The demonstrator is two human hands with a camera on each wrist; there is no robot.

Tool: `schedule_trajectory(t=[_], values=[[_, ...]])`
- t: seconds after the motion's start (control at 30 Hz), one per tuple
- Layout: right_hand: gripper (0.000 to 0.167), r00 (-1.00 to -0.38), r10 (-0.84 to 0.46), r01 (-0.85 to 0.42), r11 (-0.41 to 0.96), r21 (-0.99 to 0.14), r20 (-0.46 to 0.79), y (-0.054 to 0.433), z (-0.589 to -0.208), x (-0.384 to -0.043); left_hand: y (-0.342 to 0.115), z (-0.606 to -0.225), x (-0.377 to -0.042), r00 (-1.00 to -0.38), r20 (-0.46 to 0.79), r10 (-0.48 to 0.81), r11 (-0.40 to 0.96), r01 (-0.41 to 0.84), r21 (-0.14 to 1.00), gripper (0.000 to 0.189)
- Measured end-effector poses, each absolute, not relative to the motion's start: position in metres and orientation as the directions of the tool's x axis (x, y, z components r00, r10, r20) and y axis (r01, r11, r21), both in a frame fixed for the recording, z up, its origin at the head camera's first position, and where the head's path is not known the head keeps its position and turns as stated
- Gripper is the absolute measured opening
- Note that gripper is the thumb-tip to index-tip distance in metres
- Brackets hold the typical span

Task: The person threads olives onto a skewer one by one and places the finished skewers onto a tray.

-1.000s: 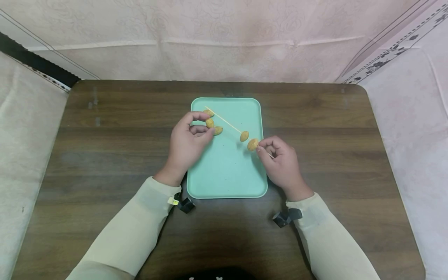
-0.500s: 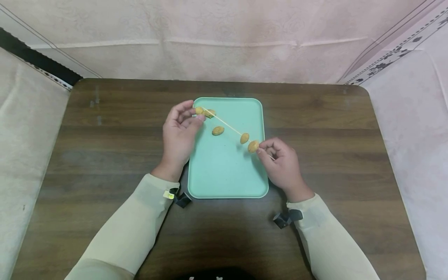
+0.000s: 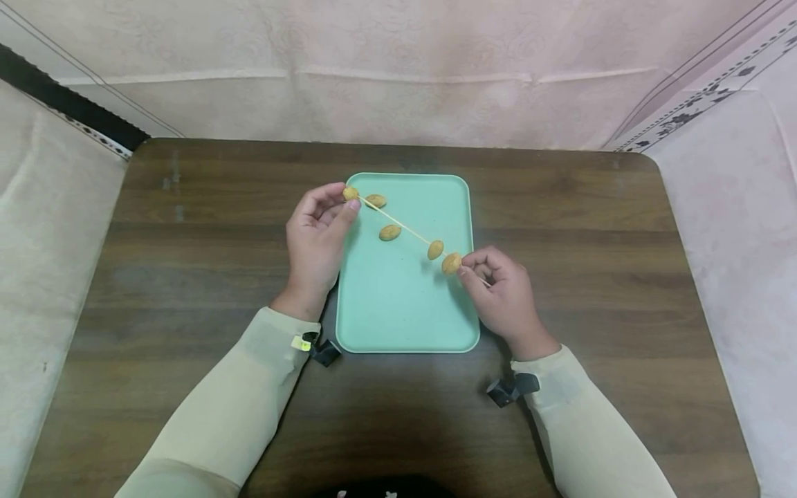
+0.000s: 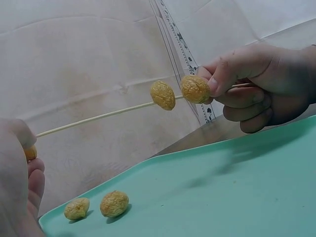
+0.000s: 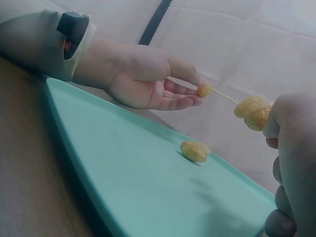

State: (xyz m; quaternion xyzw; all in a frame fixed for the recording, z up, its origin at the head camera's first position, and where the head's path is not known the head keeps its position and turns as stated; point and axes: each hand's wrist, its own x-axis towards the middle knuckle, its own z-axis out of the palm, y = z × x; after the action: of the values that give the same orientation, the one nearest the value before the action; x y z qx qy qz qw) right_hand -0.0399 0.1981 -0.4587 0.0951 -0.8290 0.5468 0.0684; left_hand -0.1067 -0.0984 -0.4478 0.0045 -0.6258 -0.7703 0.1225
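Note:
In the head view my right hand (image 3: 501, 294) pinches a thin bamboo skewer (image 3: 398, 223) near its lower end. Two wrinkled, yellow, oval dried-fruit-like pieces are threaded on it: one piece (image 3: 451, 263) against the right fingertips, another piece (image 4: 163, 95) just beyond. My left hand (image 3: 317, 238) pinches a third such piece (image 3: 351, 194) between thumb and fingers at the skewer's far tip. Whether the tip has entered that piece is hidden by the fingers. Two more pieces lie on the green tray, a far piece (image 3: 376, 201) and a nearer piece (image 3: 390, 232), below the skewer.
The mint-green tray (image 3: 405, 325) has a low raised rim and lies on a dark wooden table (image 3: 205, 277). Pale patterned cloth (image 3: 398, 76) hangs behind and at the sides. Each wrist wears a small black camera (image 3: 326, 353).
My left hand has moved up and left, taking one piece off the tray's pile to the skewer's tip. My right hand and the two threaded pieces have hardly moved.

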Motion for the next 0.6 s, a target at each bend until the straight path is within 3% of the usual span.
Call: schedule_trajectory(t=[0.6], values=[[0.008, -0.965, -0.116, -0.262, 0.370, -0.891, 0.235, 0.1987, -0.4613, -0.0402, -0.0971, -0.4483, -0.1074, -0.950, 0.153, -0.272, -0.159, 0.201, 0.967, 0.036]])
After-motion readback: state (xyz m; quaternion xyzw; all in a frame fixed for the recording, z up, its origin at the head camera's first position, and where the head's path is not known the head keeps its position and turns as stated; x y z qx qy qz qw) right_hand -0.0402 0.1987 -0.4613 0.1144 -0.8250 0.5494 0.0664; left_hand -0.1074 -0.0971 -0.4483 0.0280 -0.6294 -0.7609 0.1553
